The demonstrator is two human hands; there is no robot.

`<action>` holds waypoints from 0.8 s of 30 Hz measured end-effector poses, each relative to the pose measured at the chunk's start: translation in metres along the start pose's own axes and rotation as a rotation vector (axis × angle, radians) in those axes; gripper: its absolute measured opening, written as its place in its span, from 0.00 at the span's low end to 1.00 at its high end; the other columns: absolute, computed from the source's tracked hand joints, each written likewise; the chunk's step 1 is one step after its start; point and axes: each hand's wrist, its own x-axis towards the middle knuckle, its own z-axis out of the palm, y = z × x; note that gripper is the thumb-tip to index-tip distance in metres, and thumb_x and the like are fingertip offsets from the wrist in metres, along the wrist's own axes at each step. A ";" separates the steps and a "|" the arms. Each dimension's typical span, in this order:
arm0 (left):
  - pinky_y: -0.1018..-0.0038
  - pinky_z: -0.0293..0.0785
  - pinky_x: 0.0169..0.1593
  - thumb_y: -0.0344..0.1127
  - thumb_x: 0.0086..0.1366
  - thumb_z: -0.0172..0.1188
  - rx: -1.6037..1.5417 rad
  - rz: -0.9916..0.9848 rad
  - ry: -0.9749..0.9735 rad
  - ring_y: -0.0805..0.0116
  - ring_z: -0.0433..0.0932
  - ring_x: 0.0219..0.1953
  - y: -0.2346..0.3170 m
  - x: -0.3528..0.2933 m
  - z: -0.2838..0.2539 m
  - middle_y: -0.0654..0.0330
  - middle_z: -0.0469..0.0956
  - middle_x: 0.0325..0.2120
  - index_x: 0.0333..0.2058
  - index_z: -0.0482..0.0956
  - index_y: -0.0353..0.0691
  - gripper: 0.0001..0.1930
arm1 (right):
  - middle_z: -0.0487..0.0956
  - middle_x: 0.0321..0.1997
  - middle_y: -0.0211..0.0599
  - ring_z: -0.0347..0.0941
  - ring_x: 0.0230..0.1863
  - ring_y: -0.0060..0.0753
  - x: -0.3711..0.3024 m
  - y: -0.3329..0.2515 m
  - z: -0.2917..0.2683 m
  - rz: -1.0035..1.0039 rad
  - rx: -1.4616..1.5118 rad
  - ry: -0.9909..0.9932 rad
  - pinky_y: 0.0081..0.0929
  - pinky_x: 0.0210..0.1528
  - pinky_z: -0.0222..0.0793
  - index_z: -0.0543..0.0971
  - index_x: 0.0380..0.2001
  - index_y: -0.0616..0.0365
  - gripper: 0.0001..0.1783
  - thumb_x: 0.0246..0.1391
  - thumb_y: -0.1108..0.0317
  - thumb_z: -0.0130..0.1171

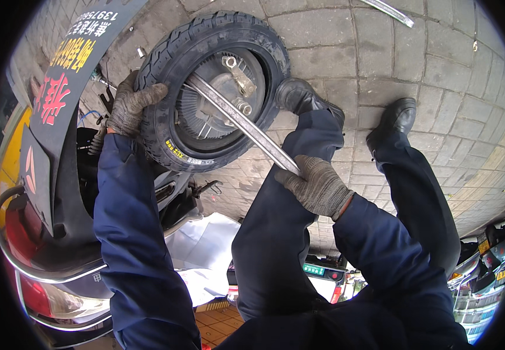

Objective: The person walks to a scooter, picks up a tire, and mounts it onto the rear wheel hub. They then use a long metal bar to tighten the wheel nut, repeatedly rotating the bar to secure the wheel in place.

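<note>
— What is the left hand (131, 104) doing?

— It wears a grey work glove and is clamped over the outer edge of the tyre (165, 125), fingers curled onto the tread. The tyre lies flat on the paving (439, 76), with the hub (220, 99) just beyond the fingers, towards the middle of the wheel.

— And the right hand (317, 185)?

— Also gloved, closed tight around the near end of a long metal bar (246, 122). From that fist the bar runs up and away to the left, across the tyre's near rim and over the hub, where its far end sits by the axle nuts (236, 74).

— Where are the feet?

— A black shoe (299, 96) presses against the tyre's side, just above the right hand. The other shoe (393, 119) stands on the paving well off to that hand's right.

— Anything near the left hand?

— Just below and outside it sits the rear of a scooter (48, 233), with a red tail lamp and a chrome rail. A second bar (389, 11) lies on the paving far beyond both hands.
</note>
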 end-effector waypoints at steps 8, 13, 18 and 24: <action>0.65 0.75 0.52 0.51 0.44 0.77 0.674 0.143 0.539 0.50 0.80 0.47 0.002 -0.031 0.036 0.41 0.79 0.45 0.52 0.72 0.25 0.43 | 0.78 0.29 0.33 0.71 0.23 0.20 -0.066 -0.036 -0.010 0.096 0.942 0.073 0.18 0.27 0.68 0.73 0.55 0.64 0.22 0.57 0.73 0.58; 0.64 0.74 0.52 0.56 0.44 0.76 0.580 0.037 0.438 0.52 0.80 0.49 0.004 -0.024 0.027 0.41 0.79 0.47 0.54 0.71 0.25 0.47 | 0.81 0.36 0.42 0.76 0.31 0.23 -0.077 -0.084 -0.012 0.162 0.736 0.282 0.24 0.35 0.74 0.75 0.51 0.68 0.18 0.56 0.78 0.57; 0.60 0.73 0.54 0.62 0.43 0.73 0.650 -0.034 0.436 0.47 0.77 0.51 0.013 -0.028 0.023 0.40 0.76 0.48 0.56 0.71 0.33 0.47 | 0.82 0.37 0.48 0.80 0.41 0.30 -0.087 -0.136 -0.022 0.100 0.500 0.611 0.27 0.44 0.76 0.74 0.48 0.71 0.17 0.56 0.74 0.58; 0.60 0.72 0.56 0.66 0.45 0.70 0.716 -0.068 0.400 0.48 0.75 0.53 0.020 -0.023 0.023 0.43 0.75 0.49 0.58 0.69 0.36 0.48 | 0.82 0.32 0.45 0.80 0.37 0.31 -0.086 -0.144 -0.021 -0.336 0.340 0.801 0.28 0.45 0.75 0.74 0.45 0.72 0.15 0.58 0.72 0.54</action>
